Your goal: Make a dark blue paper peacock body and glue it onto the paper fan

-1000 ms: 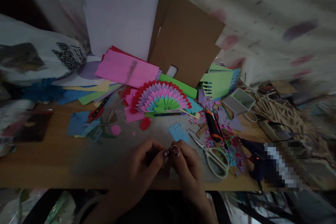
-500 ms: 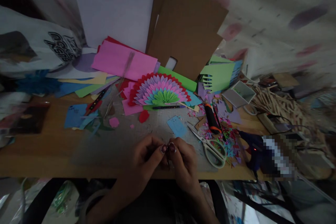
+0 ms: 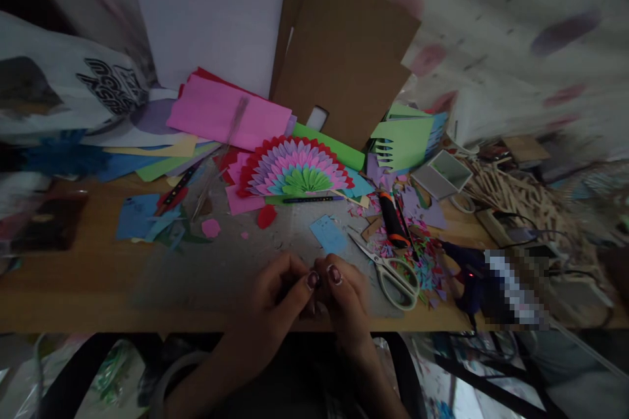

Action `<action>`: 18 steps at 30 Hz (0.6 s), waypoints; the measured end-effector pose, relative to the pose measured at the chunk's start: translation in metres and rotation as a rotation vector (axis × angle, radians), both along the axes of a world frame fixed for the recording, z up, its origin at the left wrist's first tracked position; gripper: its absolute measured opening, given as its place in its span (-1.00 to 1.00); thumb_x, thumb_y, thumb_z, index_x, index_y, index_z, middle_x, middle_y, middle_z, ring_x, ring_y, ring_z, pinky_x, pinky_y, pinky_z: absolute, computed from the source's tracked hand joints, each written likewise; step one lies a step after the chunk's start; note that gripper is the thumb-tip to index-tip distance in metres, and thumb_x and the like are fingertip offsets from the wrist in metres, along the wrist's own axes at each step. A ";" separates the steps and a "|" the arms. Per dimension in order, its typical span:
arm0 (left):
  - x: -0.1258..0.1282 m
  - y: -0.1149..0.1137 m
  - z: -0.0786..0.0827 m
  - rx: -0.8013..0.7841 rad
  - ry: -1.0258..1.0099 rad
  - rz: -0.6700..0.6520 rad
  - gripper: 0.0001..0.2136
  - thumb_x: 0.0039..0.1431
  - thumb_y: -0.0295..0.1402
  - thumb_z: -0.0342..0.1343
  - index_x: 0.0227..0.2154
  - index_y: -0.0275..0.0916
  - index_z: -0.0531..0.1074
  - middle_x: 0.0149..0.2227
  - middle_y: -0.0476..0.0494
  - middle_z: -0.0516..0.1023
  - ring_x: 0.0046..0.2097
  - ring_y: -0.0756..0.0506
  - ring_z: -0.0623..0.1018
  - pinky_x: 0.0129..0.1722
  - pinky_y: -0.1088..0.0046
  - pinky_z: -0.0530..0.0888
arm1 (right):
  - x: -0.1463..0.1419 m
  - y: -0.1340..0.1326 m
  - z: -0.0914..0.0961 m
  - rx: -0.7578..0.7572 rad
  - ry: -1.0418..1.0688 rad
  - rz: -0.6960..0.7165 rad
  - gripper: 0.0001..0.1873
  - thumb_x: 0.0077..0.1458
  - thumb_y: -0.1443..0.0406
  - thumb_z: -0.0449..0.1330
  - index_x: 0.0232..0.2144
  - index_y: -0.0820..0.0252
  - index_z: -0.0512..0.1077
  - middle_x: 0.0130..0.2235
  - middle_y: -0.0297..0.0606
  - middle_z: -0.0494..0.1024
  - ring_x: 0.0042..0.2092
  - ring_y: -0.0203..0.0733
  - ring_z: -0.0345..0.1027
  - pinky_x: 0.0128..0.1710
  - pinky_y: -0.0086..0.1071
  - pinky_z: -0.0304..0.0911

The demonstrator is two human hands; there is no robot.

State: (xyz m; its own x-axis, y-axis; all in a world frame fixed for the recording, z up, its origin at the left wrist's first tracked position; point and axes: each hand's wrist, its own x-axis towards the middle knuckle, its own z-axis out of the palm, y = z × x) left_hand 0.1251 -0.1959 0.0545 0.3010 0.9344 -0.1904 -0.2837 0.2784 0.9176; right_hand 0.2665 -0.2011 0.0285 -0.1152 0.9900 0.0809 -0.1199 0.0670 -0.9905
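My left hand (image 3: pixel 282 291) and my right hand (image 3: pixel 344 288) meet over the front of the grey cutting mat (image 3: pixel 196 285). Fingers on both are curled in, with the thumbs and fingertips pinched close together. Whatever sits between them is hidden or too small and dark to make out. Just beyond my hands lies a light blue paper piece (image 3: pixel 328 234). A pair of scissors (image 3: pixel 393 275) with pale handles rests to the right of my right hand. Farther back stands a layered paper fan (image 3: pixel 299 170) in red, purple, pink, blue and green, with a dark pen (image 3: pixel 314 200) before it.
Paper scraps (image 3: pixel 427 268) and an orange-black tool handle (image 3: pixel 392 219) lie right of the mat. A dark blue glue gun (image 3: pixel 469 275) with a red light is farther right. Folded pink paper (image 3: pixel 230 111) and brown cardboard (image 3: pixel 339 59) are at the back. Blue paper (image 3: pixel 137 216) lies left.
The view has shifted slightly. My thumbs have moved a little against each other, and the right thumb now sits farther from the left one. Both hands stay together in the same place.
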 end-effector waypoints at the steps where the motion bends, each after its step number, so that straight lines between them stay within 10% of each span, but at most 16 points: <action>1: 0.000 -0.001 -0.001 0.005 -0.016 -0.001 -0.72 0.25 -0.20 0.18 -0.52 -0.19 0.37 -0.55 0.08 0.42 -0.46 0.03 0.46 -0.40 0.52 0.43 | 0.000 0.000 0.000 -0.024 0.011 0.002 -0.50 0.39 0.02 0.02 -0.54 0.12 0.30 -0.60 -0.45 0.22 -0.62 -0.32 0.15 -0.63 -0.44 0.09; 18: -0.005 -0.002 -0.002 -0.061 -0.143 -0.056 -0.71 0.28 -0.16 0.19 -0.49 -0.20 0.38 -0.51 0.07 0.46 -0.41 0.01 0.47 -0.35 0.48 0.41 | -0.004 0.000 0.011 -0.064 -0.071 -0.020 -0.47 0.32 -0.03 0.14 -0.60 0.12 0.26 -0.64 -0.46 0.27 -0.65 -0.38 0.09 -0.67 -0.46 -0.05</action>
State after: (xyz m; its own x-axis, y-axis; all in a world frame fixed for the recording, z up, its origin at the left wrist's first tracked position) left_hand 0.1205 -0.1976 0.0523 0.3800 0.9036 -0.1978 -0.3928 0.3512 0.8499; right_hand 0.2625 -0.2010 0.0397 -0.0982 0.9951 0.0098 -0.0485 0.0051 -0.9988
